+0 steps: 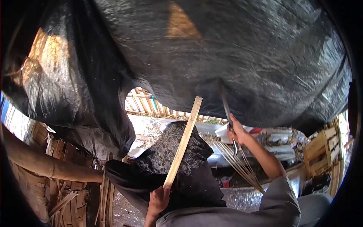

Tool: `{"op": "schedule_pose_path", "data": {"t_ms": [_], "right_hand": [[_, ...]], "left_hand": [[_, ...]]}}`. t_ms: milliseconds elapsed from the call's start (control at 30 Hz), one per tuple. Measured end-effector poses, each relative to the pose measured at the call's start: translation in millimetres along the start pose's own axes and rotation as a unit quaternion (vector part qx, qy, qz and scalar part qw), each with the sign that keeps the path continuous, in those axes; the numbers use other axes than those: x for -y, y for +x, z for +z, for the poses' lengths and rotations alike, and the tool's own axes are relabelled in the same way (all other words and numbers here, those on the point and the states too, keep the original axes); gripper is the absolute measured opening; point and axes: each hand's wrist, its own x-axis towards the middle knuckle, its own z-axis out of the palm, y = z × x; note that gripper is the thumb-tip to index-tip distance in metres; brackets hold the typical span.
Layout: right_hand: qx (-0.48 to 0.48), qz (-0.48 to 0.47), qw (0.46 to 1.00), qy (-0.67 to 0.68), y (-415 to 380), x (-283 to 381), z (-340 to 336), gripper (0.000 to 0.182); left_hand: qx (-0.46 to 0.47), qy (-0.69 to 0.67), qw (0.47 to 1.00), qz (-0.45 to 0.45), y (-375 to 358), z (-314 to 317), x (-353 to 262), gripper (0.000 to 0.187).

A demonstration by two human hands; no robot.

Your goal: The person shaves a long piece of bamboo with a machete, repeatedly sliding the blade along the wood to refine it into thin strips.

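My left hand [158,200] is closed round the lower end of a long, flat, pale strip [183,145] that looks like split bamboo. The strip slants up and to the right, its squared tip in front of the black sheet. In my right hand [237,131] is a long knife [224,99], gripped by its handle, with the narrow dark blade pointing up. Blade and strip are apart, the knife to the right of the strip's upper end. A dark patterned cloth [162,151] lies over my lap beneath the strip.
A black plastic sheet [242,49] hangs low across the front. Thin split sticks [242,166] lean beyond my right arm. At left are a thick bamboo pole [53,160] and woven bamboo pieces [30,185]. A wooden crate [321,151] stands at right; a reddish cup [225,181] sits on the ground.
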Motion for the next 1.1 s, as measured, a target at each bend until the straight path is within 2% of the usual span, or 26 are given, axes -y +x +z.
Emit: {"op": "schedule_pose_path", "data": {"t_ms": [33,100,133,200,267,300,367,433,467,500,533,567,600,633,700,767,800,833,900,967,1033,1067,1100], "right_hand": [[0.000,0.033,0.999,0.038,0.4,-7.4,-1.2,0.058],[0.011,0.011,0.999,0.030,-1.1,-27.6,-3.7,0.060],[0.011,0.026,1.000,0.004,-5.3,-37.6,-2.3,0.060],[-0.017,-0.018,1.000,0.012,-18.1,-55.9,6.4,0.064],[0.013,-0.011,1.000,0.004,-33.0,-69.0,9.7,0.067],[0.022,-0.018,1.000,-0.006,-45.0,-71.6,13.8,0.069],[-0.018,-0.004,1.000,0.018,-63.6,-79.0,26.2,0.066],[-0.015,-0.157,0.987,-0.018,-70.2,-87.0,25.7,0.062],[0.011,-0.223,0.971,-0.086,-76.4,-86.3,24.3,0.058],[0.040,-0.323,0.923,-0.206,-74.9,-85.4,18.3,0.055],[0.045,-0.375,0.894,-0.239,-70.3,-85.5,15.1,0.051],[0.048,-0.425,0.862,-0.271,-66.0,-87.8,13.2,0.048],[0.041,-0.442,0.859,-0.256,-64.1,-92.2,15.0,0.043],[0.036,-0.456,0.814,-0.357,-59.8,-93.2,8.6,0.039],[-0.023,-0.508,0.744,-0.434,-65.0,-101.4,26.9,0.047],[-0.055,-0.517,0.616,-0.592,-74.7,-98.1,52.7,0.053],[-0.076,-0.461,0.623,-0.628,-75.6,-102.9,65.1,0.055],[-0.074,-0.458,0.627,-0.627,-79.3,-99.7,72.9,0.055],[-0.040,-0.307,0.654,-0.690,-85.3,-88.3,84.3,0.054],[-0.044,-0.334,0.654,-0.677,-77.7,-94.6,80.1,0.053],[-0.038,-0.442,0.629,-0.638,-66.4,-102.1,72.4,0.055],[-0.031,-0.439,0.629,-0.641,-66.9,-104.9,71.3,0.055],[-0.049,-0.420,0.644,-0.637,-68.1,-107.8,70.6,0.052]], "left_hand": [[0.015,-0.082,0.993,-0.081,7.1,-8.8,-15.0,0.022],[0.038,-0.216,0.951,-0.217,11.7,-10.5,-23.8,0.034],[0.041,-0.254,0.939,-0.227,12.8,-5.0,-21.9,0.034],[0.030,-0.295,0.920,-0.257,18.7,-6.2,-25.6,0.034],[0.091,-0.423,0.867,-0.245,32.8,-12.7,-39.6,0.033],[0.088,-0.426,0.863,-0.257,39.0,-16.9,-43.9,0.033],[0.140,-0.493,0.819,-0.258,50.2,-21.2,-52.1,0.033],[0.162,-0.508,0.799,-0.278,60.4,-15.1,-55.3,0.035],[0.175,-0.512,0.801,-0.258,65.6,-8.5,-53.5,0.035],[0.189,-0.516,0.801,-0.237,71.5,-2.9,-51.2,0.035],[0.199,-0.500,0.809,-0.239,79.1,-0.1,-48.5,0.035],[0.199,-0.506,0.808,-0.228,86.0,6.7,-39.1,0.034],[0.193,-0.511,0.811,-0.211,94.4,11.4,-33.9,0.034],[0.182,-0.517,0.813,-0.195,102.5,13.6,-31.3,0.034],[0.204,-0.509,0.817,-0.176,110.2,13.6,-29.6,0.031],[0.220,-0.499,0.821,-0.167,114.5,15.5,-30.2,0.028],[0.232,-0.485,0.825,-0.174,112.4,14.0,-30.1,0.027],[0.233,-0.483,0.825,-0.179,108.7,10.7,-28.1,0.027],[0.238,-0.518,0.794,-0.212,95.8,1.9,-18.6,0.029],[0.246,-0.512,0.802,-0.185,74.6,-2.3,9.8,0.032],[0.256,-0.438,0.845,-0.169,48.1,-9.2,27.8,0.034],[0.252,-0.441,0.843,-0.175,36.9,-12.7,29.6,0.034],[0.292,-0.465,0.811,-0.202,26.0,-17.7,28.5,0.034]]}}
